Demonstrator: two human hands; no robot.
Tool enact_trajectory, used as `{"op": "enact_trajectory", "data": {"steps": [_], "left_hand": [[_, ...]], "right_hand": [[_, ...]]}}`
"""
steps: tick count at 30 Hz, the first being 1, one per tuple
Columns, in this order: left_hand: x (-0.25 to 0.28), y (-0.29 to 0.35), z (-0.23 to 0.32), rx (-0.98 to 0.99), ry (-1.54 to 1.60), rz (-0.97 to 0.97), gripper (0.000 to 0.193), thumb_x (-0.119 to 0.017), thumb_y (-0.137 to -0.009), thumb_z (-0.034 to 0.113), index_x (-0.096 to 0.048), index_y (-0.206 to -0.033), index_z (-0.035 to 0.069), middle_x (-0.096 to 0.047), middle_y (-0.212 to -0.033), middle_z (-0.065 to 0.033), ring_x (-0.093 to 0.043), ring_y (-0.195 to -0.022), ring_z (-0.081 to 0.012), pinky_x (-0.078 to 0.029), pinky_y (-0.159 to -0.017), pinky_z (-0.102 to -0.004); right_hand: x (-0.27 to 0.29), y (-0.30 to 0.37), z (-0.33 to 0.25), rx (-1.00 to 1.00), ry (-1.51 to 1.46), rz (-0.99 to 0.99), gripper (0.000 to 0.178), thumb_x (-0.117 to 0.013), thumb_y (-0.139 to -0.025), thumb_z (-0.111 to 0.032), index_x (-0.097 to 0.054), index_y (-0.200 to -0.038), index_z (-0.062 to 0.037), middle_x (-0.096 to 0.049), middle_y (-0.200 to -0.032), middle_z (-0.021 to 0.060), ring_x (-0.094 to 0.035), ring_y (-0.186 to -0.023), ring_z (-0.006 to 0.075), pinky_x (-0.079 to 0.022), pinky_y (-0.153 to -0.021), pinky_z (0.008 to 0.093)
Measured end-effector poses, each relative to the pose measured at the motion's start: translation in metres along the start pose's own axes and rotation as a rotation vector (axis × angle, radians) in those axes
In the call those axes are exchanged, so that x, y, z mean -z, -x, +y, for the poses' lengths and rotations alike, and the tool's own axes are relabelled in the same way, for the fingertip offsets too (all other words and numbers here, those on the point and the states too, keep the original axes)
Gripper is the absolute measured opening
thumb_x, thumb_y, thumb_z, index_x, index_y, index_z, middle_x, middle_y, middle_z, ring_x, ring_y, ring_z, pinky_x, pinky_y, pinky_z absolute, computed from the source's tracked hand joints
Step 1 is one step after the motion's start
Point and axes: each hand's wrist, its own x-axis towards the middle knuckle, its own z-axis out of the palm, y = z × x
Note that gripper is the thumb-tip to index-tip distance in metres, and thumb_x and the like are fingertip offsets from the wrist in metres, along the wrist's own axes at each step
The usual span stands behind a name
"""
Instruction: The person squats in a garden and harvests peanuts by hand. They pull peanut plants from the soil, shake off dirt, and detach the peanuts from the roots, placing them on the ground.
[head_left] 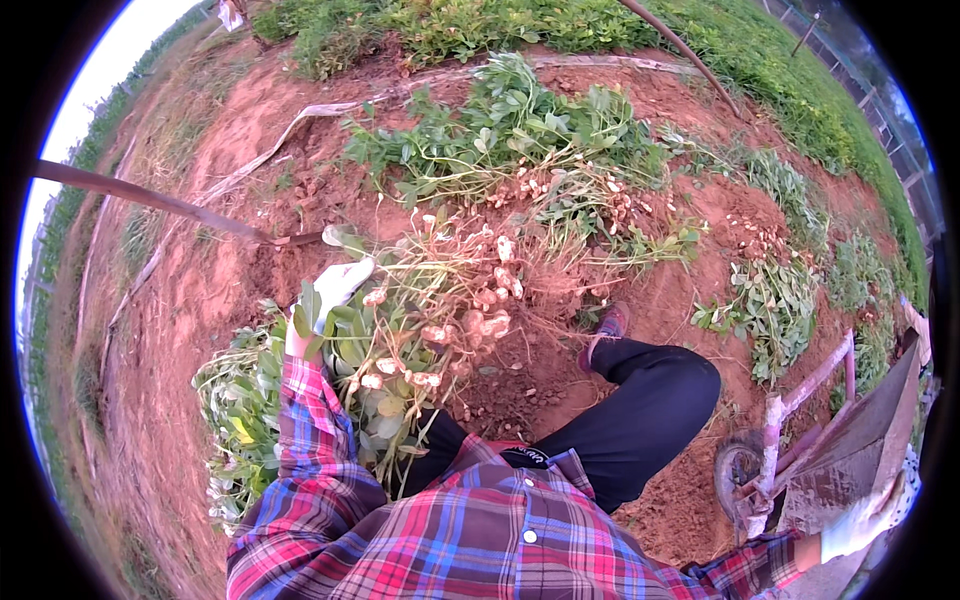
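Note:
My left hand (338,288), in a white glove, grips a bunch of uprooted peanut plants (385,340) by the leafy stems. Its roots, hung with pale, soil-stained peanuts (490,325), spread to the right over bare soil. Under that forearm lies more leafy foliage (240,420). Far to the right, my right hand (868,515), also in a white glove, reaches to the side of a wheeled cart (850,430). Its fingers are small and bent by the rim of the picture, so their hold is unclear.
A pulled heap of peanut plants (520,130) lies ahead, with a smaller pile (770,300) to the right. A wooden pole (150,195) slants in from the left; another pole (685,50) stands at the top. The cart has a wheel (738,485) close to my bent knee (685,385).

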Motion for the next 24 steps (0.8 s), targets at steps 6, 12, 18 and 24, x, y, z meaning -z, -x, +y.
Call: {"op": "enact_trajectory", "data": {"steps": [6, 12, 18, 24], "left_hand": [[-0.007, 0.011, 0.024, 0.018, -0.027, -0.008, 0.054, -0.054, -0.089, 0.047, -0.062, -0.111, -0.001, -0.065, -0.103, -0.0058, -0.056, -0.095, -0.0147, -0.039, -0.086, -0.0274], [0.003, -0.001, 0.009, 0.065, -0.095, -0.045, 0.052, -0.053, -0.090, 0.046, -0.063, -0.108, -0.001, -0.065, -0.096, -0.0033, -0.054, -0.087, -0.0119, -0.040, -0.083, -0.0265], [0.003, -0.007, 0.001, -0.007, -0.103, -0.043, 0.049, -0.052, -0.091, 0.045, -0.065, -0.103, -0.001, -0.064, -0.091, -0.0001, -0.052, -0.083, -0.0085, -0.040, -0.079, -0.0253], [-0.003, 0.004, 0.018, 0.033, -0.126, -0.084, 0.057, -0.050, -0.090, 0.050, -0.059, -0.115, -0.001, -0.060, -0.094, 0.0022, -0.047, -0.081, -0.0067, -0.039, -0.073, -0.0223]], "right_hand": [[-0.098, 0.100, -0.302, -0.025, -1.403, -1.077, 0.019, -0.059, -0.086, -0.012, -0.064, -0.100, -0.0006, -0.063, -0.099, 0.0124, -0.062, -0.088, 0.0230, -0.049, -0.077, 0.0306], [-0.170, 0.242, -0.419, -0.576, -1.362, -1.464, 0.035, -0.062, -0.085, -0.014, -0.056, -0.117, 0.0015, -0.062, -0.109, 0.0096, -0.057, -0.102, 0.0195, -0.043, -0.090, 0.0293], [-0.174, 0.254, -0.441, -0.939, -1.779, -1.372, 0.029, -0.061, -0.086, -0.010, -0.056, -0.112, 0.0028, -0.063, -0.101, 0.0051, -0.057, -0.092, 0.0123, -0.045, -0.083, 0.0270], [-0.165, 0.221, -0.422, -0.264, -1.186, -1.438, 0.027, -0.056, -0.087, -0.026, -0.058, -0.099, -0.0025, -0.061, -0.085, 0.0212, -0.062, -0.081, 0.0314, -0.047, -0.071, 0.0410]]}}
